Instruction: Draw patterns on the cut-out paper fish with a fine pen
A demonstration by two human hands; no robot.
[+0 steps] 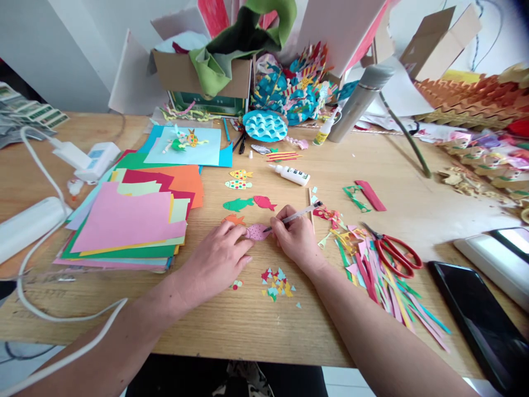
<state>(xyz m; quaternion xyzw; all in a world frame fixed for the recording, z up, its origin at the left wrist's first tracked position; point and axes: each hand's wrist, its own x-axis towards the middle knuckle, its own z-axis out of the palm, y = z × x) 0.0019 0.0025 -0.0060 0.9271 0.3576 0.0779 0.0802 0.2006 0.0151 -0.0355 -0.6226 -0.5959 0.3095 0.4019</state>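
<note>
A small pink paper fish [257,232] with dark dots lies on the table between my hands. My left hand [221,256] rests flat with fingers apart, its fingertips touching the fish's left end. In my right hand [295,234] is a slim, clear-barrelled pen [298,214], its tip at the fish's right part. Just above lie a green paper fish [237,204], a red paper fish [264,203] and an orange paper fish [233,219], partly behind my left fingers. Farther back are a yellow fish [241,175] and a spotted pale fish [238,184]. Tiny paper scraps [276,284] lie nearer me.
Stacked coloured paper [124,220] lies left, beside a white cable [25,275]. Red-handled scissors [397,255], paper strips [388,286] and a phone [475,314] are right. A glue bottle [292,175], a steel flask [359,105] and a filled box [202,77] stand or lie farther back.
</note>
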